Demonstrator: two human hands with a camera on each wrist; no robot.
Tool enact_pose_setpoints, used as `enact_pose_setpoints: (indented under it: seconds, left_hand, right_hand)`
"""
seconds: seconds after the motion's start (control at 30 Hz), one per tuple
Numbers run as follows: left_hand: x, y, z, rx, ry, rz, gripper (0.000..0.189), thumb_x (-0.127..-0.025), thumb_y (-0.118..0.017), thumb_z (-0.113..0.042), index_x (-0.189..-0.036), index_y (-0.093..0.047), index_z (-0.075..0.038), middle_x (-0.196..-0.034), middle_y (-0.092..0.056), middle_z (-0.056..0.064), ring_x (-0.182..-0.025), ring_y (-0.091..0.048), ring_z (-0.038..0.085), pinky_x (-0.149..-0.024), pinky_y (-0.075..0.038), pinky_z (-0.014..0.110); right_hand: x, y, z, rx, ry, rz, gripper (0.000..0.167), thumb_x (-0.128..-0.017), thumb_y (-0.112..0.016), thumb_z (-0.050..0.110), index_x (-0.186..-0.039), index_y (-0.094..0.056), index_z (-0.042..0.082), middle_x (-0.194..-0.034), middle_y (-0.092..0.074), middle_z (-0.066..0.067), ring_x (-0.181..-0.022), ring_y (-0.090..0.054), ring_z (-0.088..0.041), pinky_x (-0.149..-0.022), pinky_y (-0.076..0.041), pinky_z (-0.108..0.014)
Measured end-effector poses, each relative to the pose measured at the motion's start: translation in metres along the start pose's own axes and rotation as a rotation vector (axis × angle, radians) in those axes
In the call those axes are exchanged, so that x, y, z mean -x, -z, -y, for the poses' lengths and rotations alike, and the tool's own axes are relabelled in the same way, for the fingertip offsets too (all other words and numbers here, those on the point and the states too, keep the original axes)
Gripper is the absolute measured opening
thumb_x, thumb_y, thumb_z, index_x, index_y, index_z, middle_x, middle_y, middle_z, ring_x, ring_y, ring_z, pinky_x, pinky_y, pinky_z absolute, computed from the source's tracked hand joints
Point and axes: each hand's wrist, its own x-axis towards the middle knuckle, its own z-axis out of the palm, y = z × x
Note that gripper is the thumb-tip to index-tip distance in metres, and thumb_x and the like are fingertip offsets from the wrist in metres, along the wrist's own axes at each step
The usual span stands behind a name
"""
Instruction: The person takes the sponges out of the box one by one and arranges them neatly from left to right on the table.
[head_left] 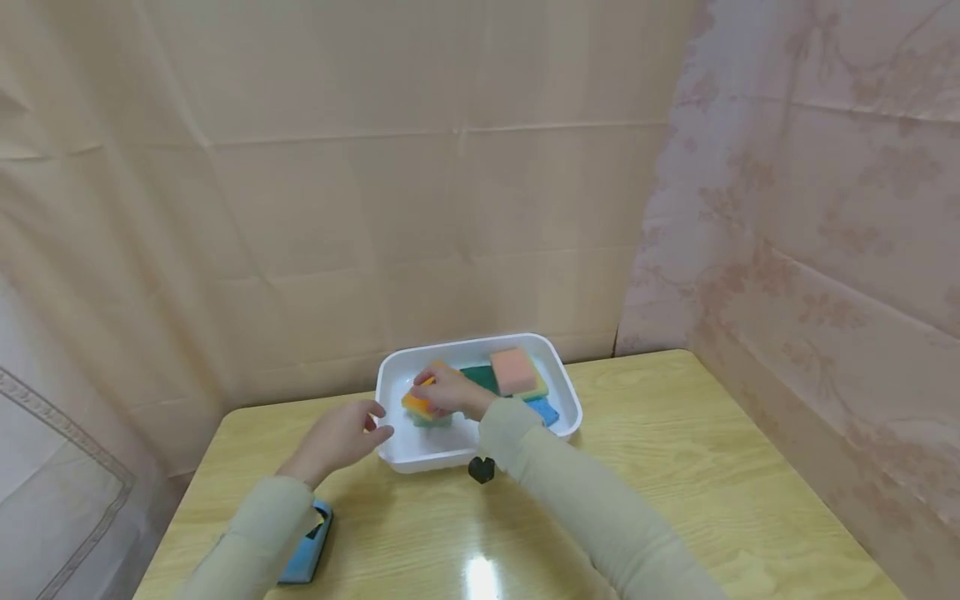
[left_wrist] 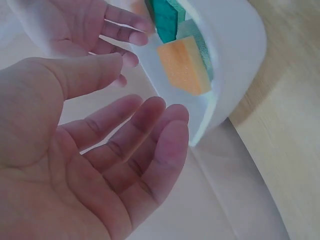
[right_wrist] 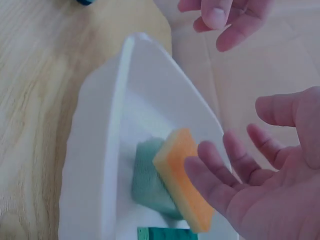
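Toward the left end of the white tray [head_left: 406,447], an orange sponge [right_wrist: 190,194] is leaning at a tilt against a pale green block [right_wrist: 149,172]. Above that end of the tray, the right hand [head_left: 452,392] is hovering with its fingers loosely spread and its thumb well apart from them; it is holding nothing, and whether a fingertip is touching the orange face is hard to tell. Just beyond the tray's left rim, the left hand [head_left: 341,435] is waiting half open, fingers gently bent, also holding nothing. Farther right within the tray, a dark green piece [head_left: 480,377], a pink sponge [head_left: 513,371] and a blue piece [head_left: 545,411] are lying close together.

Judging by its porous look, the orange sponge is probably going to be light, soft and springy, neither slippery nor fragile, so a hard squeeze would only be denting it. Its upper edge is standing free of the tray floor and offering the best hold: thumb on one broad face, fingertips on the other, pinching lightly.
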Motion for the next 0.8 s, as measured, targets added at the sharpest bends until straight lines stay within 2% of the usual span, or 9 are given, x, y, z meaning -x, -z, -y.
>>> enact_pose_setpoints:
  seconds: [0.17, 0.43, 0.6, 0.67, 0.8]
  left_hand:
    - [-0.028, 0.005, -0.007, 0.029, -0.013, 0.057, 0.033, -0.091, -0.071, -0.026, -0.110, -0.069, 0.001, -0.089, -0.069, 0.009, -0.079, -0.064, 0.022, -0.071, -0.055, 0.039]
    - [-0.057, 0.004, -0.013, 0.001, 0.014, 0.134, 0.037, -0.090, -0.070, -0.025, -0.112, -0.068, 0.005, -0.101, -0.071, 0.012, -0.089, -0.065, 0.028, -0.083, -0.054, 0.045]
    - [-0.070, 0.001, -0.016, -0.003, 0.036, 0.166, 0.040, -0.089, -0.069, -0.022, -0.116, -0.065, 0.007, -0.111, -0.069, 0.017, -0.099, -0.064, 0.033, -0.091, -0.051, 0.049]
    - [-0.075, -0.001, -0.016, 0.007, 0.049, 0.171, 0.041, -0.090, -0.068, -0.022, -0.118, -0.064, 0.007, -0.114, -0.068, 0.019, -0.103, -0.063, 0.035, -0.094, -0.050, 0.050]
    - [-0.084, -0.006, -0.014, 0.029, 0.072, 0.165, 0.044, -0.089, -0.068, -0.022, -0.121, -0.061, 0.009, -0.119, -0.066, 0.022, -0.107, -0.062, 0.037, -0.096, -0.048, 0.051]
  right_hand:
    - [-0.004, 0.012, -0.003, -0.092, -0.048, -0.014, 0.043, -0.099, -0.062, 0.028, -0.134, -0.050, 0.006, -0.119, -0.057, -0.012, -0.099, -0.057, -0.033, -0.092, -0.052, -0.045]
    - [-0.009, 0.020, -0.009, -0.445, -0.160, -0.055, 0.072, -0.097, -0.062, 0.021, -0.153, -0.023, 0.001, -0.147, -0.040, -0.023, -0.123, -0.051, -0.043, -0.106, -0.043, -0.051]
    - [-0.012, 0.020, -0.012, -0.643, -0.189, -0.125, 0.078, -0.098, -0.060, 0.017, -0.156, -0.010, 0.003, -0.148, -0.034, -0.026, -0.128, -0.047, -0.044, -0.109, -0.040, -0.051]
    - [-0.015, 0.019, -0.013, -0.700, -0.196, -0.151, 0.074, -0.098, -0.059, 0.016, -0.155, -0.014, 0.002, -0.146, -0.038, -0.025, -0.127, -0.048, -0.041, -0.107, -0.042, -0.048]
    - [-0.021, 0.016, -0.017, -0.847, -0.210, -0.159, 0.055, -0.100, -0.055, 0.015, -0.148, -0.033, -0.001, -0.146, -0.040, -0.022, -0.129, -0.046, -0.036, -0.107, -0.043, -0.042]
